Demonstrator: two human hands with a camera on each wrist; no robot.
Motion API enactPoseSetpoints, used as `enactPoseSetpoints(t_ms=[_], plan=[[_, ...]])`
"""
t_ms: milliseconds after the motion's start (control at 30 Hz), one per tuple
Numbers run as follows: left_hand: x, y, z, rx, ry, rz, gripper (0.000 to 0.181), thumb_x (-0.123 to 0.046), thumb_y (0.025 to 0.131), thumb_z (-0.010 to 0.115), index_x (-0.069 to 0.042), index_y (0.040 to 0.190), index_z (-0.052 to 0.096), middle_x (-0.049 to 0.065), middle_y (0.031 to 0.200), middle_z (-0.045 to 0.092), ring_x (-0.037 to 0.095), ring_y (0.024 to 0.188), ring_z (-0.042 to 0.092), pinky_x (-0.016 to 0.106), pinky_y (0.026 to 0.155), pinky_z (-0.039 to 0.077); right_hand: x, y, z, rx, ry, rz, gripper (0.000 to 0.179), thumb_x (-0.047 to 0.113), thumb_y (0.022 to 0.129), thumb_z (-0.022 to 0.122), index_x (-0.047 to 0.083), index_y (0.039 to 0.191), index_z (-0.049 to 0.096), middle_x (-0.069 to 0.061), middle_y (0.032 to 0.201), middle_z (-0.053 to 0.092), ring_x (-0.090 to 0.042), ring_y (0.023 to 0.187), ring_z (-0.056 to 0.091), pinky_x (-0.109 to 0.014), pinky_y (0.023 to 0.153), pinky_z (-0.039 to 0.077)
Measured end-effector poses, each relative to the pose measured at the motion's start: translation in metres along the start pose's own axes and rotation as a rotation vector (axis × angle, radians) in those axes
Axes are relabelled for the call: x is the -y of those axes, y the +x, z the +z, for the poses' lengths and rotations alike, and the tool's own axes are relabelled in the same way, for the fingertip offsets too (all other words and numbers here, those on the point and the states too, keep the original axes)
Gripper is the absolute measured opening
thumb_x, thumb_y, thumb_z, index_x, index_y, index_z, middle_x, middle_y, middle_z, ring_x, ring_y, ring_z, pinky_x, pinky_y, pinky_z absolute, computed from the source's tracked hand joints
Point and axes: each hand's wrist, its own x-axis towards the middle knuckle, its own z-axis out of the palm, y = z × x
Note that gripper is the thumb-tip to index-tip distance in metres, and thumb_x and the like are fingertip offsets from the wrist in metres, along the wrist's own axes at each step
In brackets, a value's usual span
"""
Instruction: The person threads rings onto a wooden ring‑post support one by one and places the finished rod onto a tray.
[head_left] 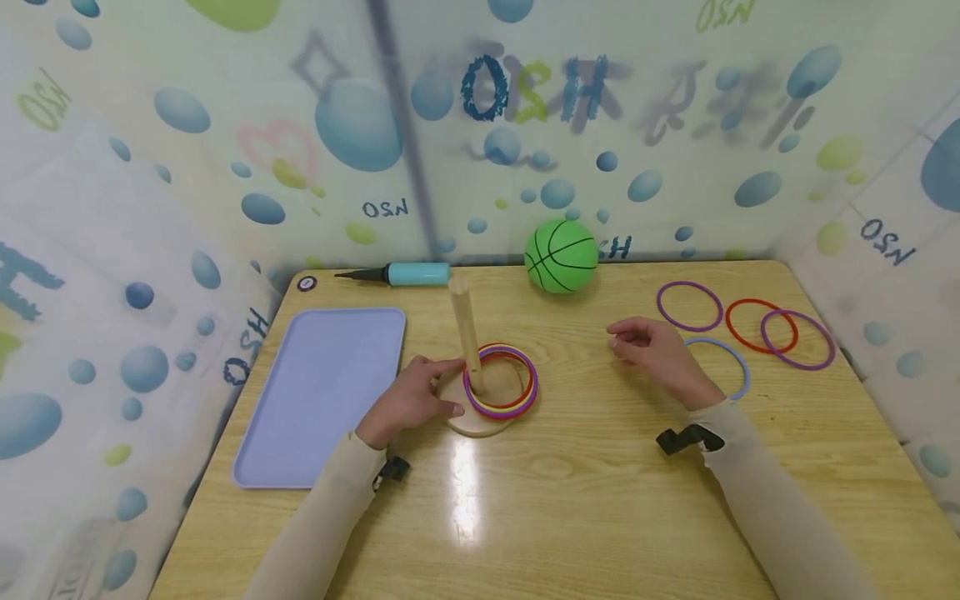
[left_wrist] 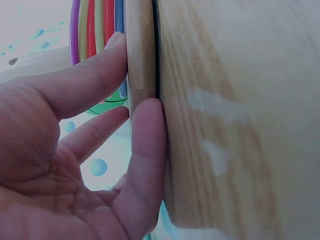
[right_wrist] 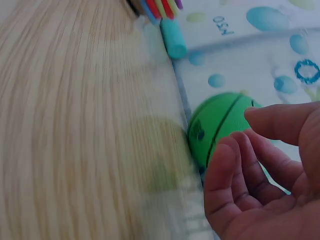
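A ring-toss stand has an upright wooden post (head_left: 465, 329) on a round wooden base (head_left: 476, 429). Purple, yellow, red and blue rings (head_left: 534, 387) lie stacked around the post. My left hand (head_left: 411, 396) holds the left edge of the base, thumb on the near side and fingers farther back, with the fingertips (left_wrist: 148, 117) against the rim. Over the table to the right, my right hand (head_left: 663, 358) hangs with loosely curled fingers and nothing in it. It partly covers a light blue ring (head_left: 747, 375) lying flat on the table.
A purple ring (head_left: 690, 328), a red ring (head_left: 738, 335) and another purple ring (head_left: 828, 343) lie at the right. At the back sit a green ball (head_left: 561, 257) and a blue hand pump (head_left: 418, 274). A lavender tray (head_left: 322, 392) lies at the left.
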Motion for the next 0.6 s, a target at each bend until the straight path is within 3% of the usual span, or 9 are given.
enactPoseSetpoints(t_ms=[300, 433, 600], plan=[[0.003, 0.0, 0.001, 0.003, 0.01, 0.011, 0.077, -0.021, 0.082, 0.093, -0.019, 0.152, 0.06, 0.012, 0.108, 0.051, 0.023, 0.09, 0.042, 0.032, 0.073, 0.04, -0.024, -0.017, -0.046, -0.072, -0.156, -0.033, 0.043, 0.03, 0.105, 0.068, 0.001, 0.136, 0.065, -0.019, 0.12, 0.067, -0.009, 0.093, 0.068, -0.022, 0.077, 0.059], [0.002, 0.0, 0.001, 0.003, 0.004, 0.017, 0.076, -0.02, 0.082, 0.093, -0.017, 0.151, 0.061, 0.013, 0.107, 0.05, 0.024, 0.09, 0.042, 0.032, 0.072, 0.04, -0.036, -0.023, -0.065, -0.123, -0.217, -0.045, 0.043, 0.032, 0.105, 0.067, 0.001, 0.136, 0.067, -0.012, 0.116, 0.07, 0.001, 0.09, 0.067, -0.016, 0.077, 0.055], [0.002, 0.0, 0.0, 0.001, 0.006, 0.015, 0.076, -0.02, 0.083, 0.092, -0.017, 0.151, 0.061, 0.013, 0.107, 0.05, 0.023, 0.09, 0.042, 0.032, 0.072, 0.04, -0.048, -0.03, -0.089, -0.168, -0.211, 0.011, 0.047, 0.036, 0.105, 0.067, 0.004, 0.139, 0.066, -0.002, 0.118, 0.072, 0.007, 0.092, 0.066, -0.012, 0.08, 0.053]])
